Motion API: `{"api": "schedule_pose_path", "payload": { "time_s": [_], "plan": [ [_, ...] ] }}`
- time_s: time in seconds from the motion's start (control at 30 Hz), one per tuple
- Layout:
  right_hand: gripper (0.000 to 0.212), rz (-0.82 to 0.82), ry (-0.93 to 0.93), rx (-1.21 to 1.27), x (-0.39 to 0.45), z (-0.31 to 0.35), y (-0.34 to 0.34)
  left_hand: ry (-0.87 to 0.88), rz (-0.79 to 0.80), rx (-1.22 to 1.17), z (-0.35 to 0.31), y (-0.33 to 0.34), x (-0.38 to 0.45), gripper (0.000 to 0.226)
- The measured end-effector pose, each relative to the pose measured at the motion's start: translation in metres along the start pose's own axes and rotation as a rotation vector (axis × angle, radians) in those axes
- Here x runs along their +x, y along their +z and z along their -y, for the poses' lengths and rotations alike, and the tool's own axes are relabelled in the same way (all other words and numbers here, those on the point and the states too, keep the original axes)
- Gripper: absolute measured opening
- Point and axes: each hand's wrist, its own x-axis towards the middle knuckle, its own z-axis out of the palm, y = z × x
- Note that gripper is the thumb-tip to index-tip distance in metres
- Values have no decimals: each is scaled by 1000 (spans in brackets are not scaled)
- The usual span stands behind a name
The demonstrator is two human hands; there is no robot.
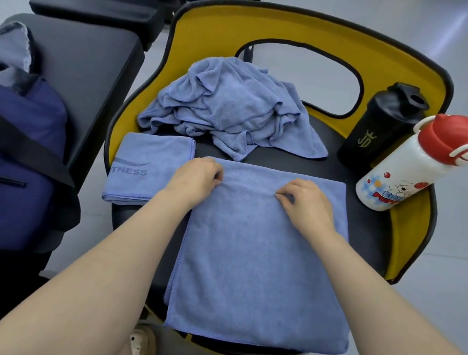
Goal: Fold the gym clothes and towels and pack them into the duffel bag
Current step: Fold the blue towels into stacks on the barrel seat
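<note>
left hand (196,176) and right hand (303,201) pinch flat towel (262,260) | folded towel (149,169), 9 o'clock, reads "TNESS" | black shaker (378,129), 2 o'clock, gold logo

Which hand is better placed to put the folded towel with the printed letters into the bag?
Left hand: it rests beside the folded blue towel with grey lettering, and the navy duffel bag lies on that side.
</note>
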Motion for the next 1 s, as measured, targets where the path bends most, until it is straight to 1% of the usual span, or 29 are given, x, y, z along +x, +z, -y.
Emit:
{"api": "schedule_pose_path", "payload": {
  "time_s": [0.17, 0.27, 0.3, 0.37, 0.4, 0.47, 0.57, 0.7, 0.8, 0.9, 1.0],
  "plan": [
    [16, 33, 29, -19, 8, 0, -4, -21, -43, -42, -3, -5, 0, 13],
    [16, 58, 18, -52, 16, 8, -5, -87, -90, -57, -1, -10, 0, 16],
    [16, 60, 8, -49, 19, 13, -5, -117, -111, -37, 2, -12, 0, 17],
    [18, 71, -1, 19, 25, 26, -2, -152, -132, 79, 8, -15, -2, 18],
    [20, 76, -6, 70, 27, 32, 2, -159, -129, 150, 12, -16, -3, 19],
    [21, 88, -13, 156, 32, 44, 10, -187, -104, 203, 16, -15, -6, 22],
    [19, 86, 10, 240, 39, 59, 22, -218, -88, 146, 16, -12, -8, 22],
    [18, 81, 44, 348, 53, 78, 36, -286, -123, -81, 17, -8, -7, 16],
    [25, 94, 49, 318, 61, 86, 44, -328, -126, -185, 19, -8, -4, 17],
    [42, 130, -46, 244, 66, 88, 47, -336, -124, -234, 20, -8, -3, 21],
    [42, 175, -173, 166, 71, 87, 49, -317, -123, -175, 22, -6, -2, 22]
  ]
}}
